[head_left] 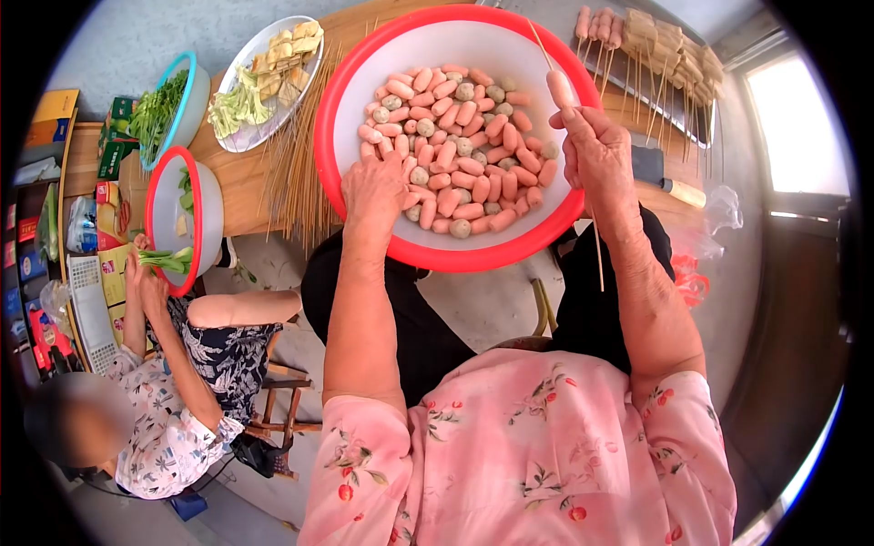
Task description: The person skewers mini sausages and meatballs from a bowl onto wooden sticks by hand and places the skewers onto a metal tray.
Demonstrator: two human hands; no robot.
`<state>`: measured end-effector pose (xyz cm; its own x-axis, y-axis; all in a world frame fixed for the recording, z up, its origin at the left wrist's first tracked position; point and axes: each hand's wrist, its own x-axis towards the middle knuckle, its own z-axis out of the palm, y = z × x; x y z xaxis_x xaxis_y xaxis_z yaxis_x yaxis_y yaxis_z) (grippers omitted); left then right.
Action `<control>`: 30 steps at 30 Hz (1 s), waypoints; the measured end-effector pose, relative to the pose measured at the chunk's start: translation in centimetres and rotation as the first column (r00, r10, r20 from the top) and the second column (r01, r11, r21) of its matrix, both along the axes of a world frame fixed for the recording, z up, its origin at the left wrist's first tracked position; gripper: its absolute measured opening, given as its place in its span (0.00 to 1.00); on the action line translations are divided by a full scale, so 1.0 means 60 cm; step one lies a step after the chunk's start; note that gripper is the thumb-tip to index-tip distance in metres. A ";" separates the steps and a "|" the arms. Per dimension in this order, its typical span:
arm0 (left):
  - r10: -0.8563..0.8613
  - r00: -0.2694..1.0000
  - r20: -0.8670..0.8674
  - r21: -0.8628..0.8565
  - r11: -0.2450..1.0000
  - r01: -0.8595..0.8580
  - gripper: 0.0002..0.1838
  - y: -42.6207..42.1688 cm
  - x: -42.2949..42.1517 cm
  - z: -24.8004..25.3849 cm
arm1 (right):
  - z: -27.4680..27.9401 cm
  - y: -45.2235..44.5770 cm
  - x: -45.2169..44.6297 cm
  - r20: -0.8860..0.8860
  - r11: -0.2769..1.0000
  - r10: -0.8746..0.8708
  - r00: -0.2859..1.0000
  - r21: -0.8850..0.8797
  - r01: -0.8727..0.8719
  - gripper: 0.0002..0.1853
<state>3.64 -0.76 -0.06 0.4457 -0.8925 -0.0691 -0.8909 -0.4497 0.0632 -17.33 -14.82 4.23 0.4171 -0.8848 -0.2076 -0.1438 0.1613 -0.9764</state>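
A wide white basin with a red rim (327, 136) holds many small pink sausages (466, 113) and speckled grey-green balls (460, 228). My left hand (375, 189) reaches over its near-left side, fingers down among the sausages and slightly apart. Whether a sausage is between the fingertips is partly hidden. At the basin's right rim, my right hand (597, 155) is closed around a thin wooden skewer (599, 257). One sausage (560, 88) is threaded on this skewer just above my thumb, and the skewer's tip sticks out beyond it.
Loose skewers (305, 173) lie left of the basin, beside an oval plate (225, 139) of food pieces. A tray (701, 141) of filled skewers and a cleaver (669, 182) are at right. On the left, a seated person (173, 364) holds greens over a red-rimmed bowl (214, 214).
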 end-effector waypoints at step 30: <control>0.134 0.889 -0.437 -0.365 0.877 -0.312 0.13 0.010 0.061 0.015 | 0.002 0.000 0.005 -0.009 1.000 0.005 1.000 0.027 -0.005 0.19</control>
